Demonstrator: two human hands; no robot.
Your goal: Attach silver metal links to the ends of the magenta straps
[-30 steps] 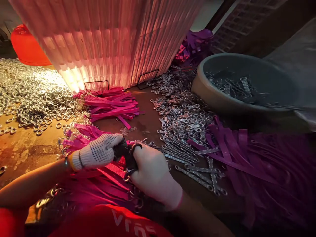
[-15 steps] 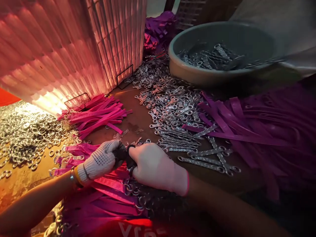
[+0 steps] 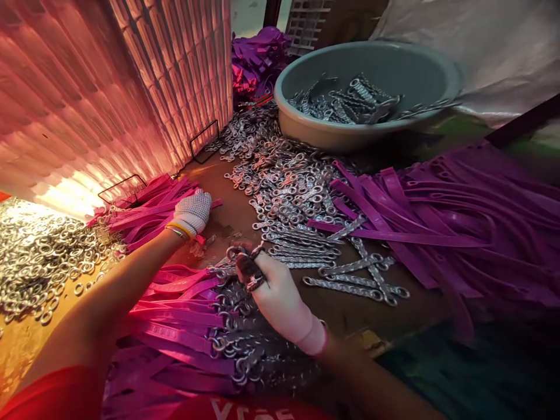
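Note:
My left hand (image 3: 193, 213), in a white dotted glove, rests over a pile of pink straps (image 3: 151, 204); its fingertips are hidden from me. My right hand (image 3: 280, 297), in a white glove with dark, soiled fingertips, is closed on a braided metal link (image 3: 257, 249), with a metal ring (image 3: 235, 251) beside its thumb and finger. Just below lies a row of pink straps (image 3: 188, 312) joined by metal rings (image 3: 225, 341) to dark braided links (image 3: 280, 356). Right of this hand, several long metal links (image 3: 301, 248) lie side by side.
A heap of metal rings (image 3: 48, 256) spreads at the left, by a ribbed, lit panel (image 3: 175, 76). Short metal links (image 3: 289, 181) cover the table's middle. Behind them stands a grey-green basin (image 3: 306, 119) holding more links. Purple straps (image 3: 437, 216) are heaped at the right.
My left hand has parted from my right and moved up and away to the pink strap pile. My right hand has turned slightly, showing the ring and link. The view has shifted a little.

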